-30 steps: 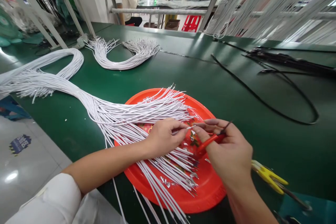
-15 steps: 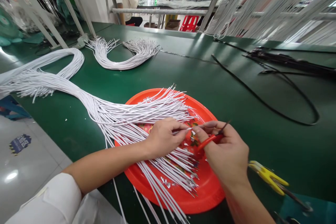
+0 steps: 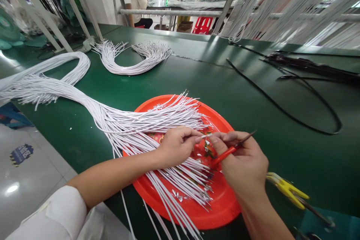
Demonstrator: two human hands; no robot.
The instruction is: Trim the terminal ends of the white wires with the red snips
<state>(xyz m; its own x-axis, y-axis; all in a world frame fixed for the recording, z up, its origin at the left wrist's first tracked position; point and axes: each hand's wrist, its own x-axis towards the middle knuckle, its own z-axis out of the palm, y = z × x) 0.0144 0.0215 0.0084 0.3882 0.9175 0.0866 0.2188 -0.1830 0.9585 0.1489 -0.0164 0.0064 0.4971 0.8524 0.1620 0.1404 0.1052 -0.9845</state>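
Observation:
A large bundle of thin white wires (image 3: pixel 123 125) runs from the left across a round orange tray (image 3: pixel 222 206). My left hand (image 3: pixel 176 146) is closed over the tray, pinching the tip of one white wire. My right hand (image 3: pixel 243 165) is closed too: a red-handled tool (image 3: pixel 226 152) lies in it with its dark tip pointing up and right, and its thumb and forefinger meet the same wire tip. Small silvery scraps (image 3: pixel 178 195) lie on the tray near the front.
A yellow-handled tool (image 3: pixel 287 187) lies on the green table (image 3: pixel 295 157) right of my wrist. A U-shaped white wire bundle (image 3: pixel 135 58) and black cables (image 3: pixel 281 108) lie farther back. White wires hang from a rack at upper right. A person sits beyond the table.
My hands have closed in on each other over the tray. The red tool's tip has tilted lower and further right. The wire bundle has not moved.

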